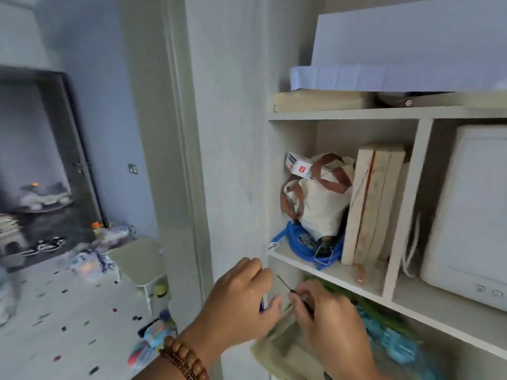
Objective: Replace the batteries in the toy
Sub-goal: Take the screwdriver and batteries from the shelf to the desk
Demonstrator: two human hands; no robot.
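Observation:
I stand at a pale shelf unit (343,272). My right hand (332,322) pinches a thin dark tool, probably a small screwdriver (285,283), whose tip points up and left. My left hand (241,300), with a wooden bead bracelet on its wrist, has curled fingers around something with a blue edge (262,304); most of that thing is hidden. Both hands hover over a beige box or tray (277,349) on a lower shelf. The frame is blurred. No toy or batteries are plainly visible in my hands.
The middle shelf holds a cloth bag (321,204), a small white box (300,165), a blue hose coil (290,237) and wooden boards (370,207). A white appliance (472,215) fills the right compartment. On the floor at left lie scattered toys (153,341) and a small stool (140,261).

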